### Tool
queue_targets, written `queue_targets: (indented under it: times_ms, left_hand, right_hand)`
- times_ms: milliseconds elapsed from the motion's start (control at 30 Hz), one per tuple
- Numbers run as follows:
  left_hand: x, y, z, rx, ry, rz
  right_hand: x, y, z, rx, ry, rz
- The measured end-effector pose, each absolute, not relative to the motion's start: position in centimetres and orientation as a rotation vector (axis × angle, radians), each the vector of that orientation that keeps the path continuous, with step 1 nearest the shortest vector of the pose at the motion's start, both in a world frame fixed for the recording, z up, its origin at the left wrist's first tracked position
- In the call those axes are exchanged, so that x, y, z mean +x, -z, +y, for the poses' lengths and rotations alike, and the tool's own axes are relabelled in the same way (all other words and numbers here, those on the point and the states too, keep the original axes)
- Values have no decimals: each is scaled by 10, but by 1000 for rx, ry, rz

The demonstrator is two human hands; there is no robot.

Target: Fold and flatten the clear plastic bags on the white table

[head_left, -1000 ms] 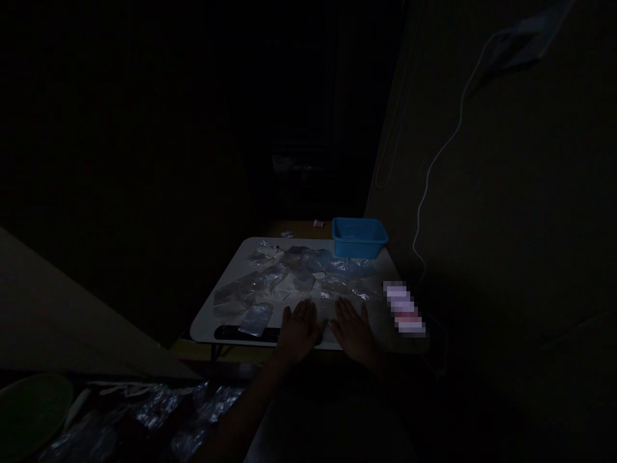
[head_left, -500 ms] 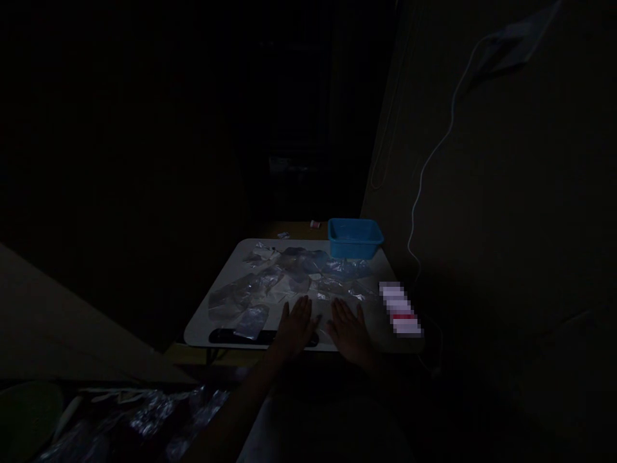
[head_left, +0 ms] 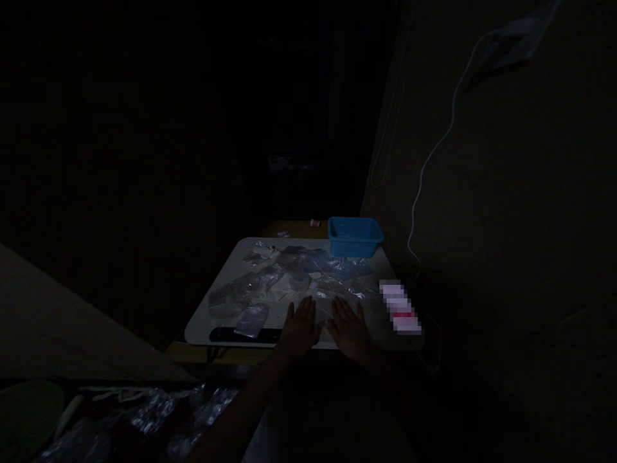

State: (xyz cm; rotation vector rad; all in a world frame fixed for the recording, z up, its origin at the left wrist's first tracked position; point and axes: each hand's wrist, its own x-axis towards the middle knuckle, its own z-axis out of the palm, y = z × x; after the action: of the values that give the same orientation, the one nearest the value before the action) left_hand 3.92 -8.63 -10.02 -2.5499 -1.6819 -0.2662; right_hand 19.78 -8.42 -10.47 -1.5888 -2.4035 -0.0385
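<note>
In the dim head view, my left hand (head_left: 299, 329) lies palm down at the near edge of a small white table (head_left: 197, 325), its fingers stretched out. Beside it, my right hand (head_left: 348, 326) is also flat with fingers extended, and the two thumbs nearly meet. Neither hand holds anything. Just beyond the fingertips, several crumpled clear plastic bags (head_left: 282, 276) are spread over the tabletop. One folded plastic bag (head_left: 252, 320) lies left of my left hand, partly over a dark slot (head_left: 222, 334) along the table's front edge.
A blue plastic basin (head_left: 355, 248) stands at the table's back right corner. A pixelated bright screen (head_left: 400, 307) lies at the right edge, near a white cable (head_left: 423, 168) along the wall. Shiny plastic (head_left: 154, 411) lies low at left, near a green round object (head_left: 31, 415).
My left hand has shifted slightly right, closer to my right hand. The right hand and the bags look unmoved.
</note>
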Motion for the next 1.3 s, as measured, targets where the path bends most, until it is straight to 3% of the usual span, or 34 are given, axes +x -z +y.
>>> queue_targets:
  times_ms: [200, 433, 667, 967, 1100, 1300]
  left_hand:
    - [37, 99, -86, -2541, 267, -1703]
    - [36, 103, -86, -2548, 251, -1690]
    - [37, 105, -87, -2546, 340, -1706]
    - [28, 92, -87, -2629, 864, -1798]
    - [50, 86, -105, -2872, 675, -1372]
    - [70, 101, -113, -2854, 315, -1395]
  right_hand:
    - [201, 93, -77, -1687, -114, -2360]
    - [195, 93, -91, -1457, 28, -2482]
    - [217, 104, -85, -1573, 52, -2433]
    - [222, 109, -82, -1555, 62, -2388]
    - [231, 120, -74, -1576, -7, -2222]
    - [235, 122, -71, -1551, -117, -2096]
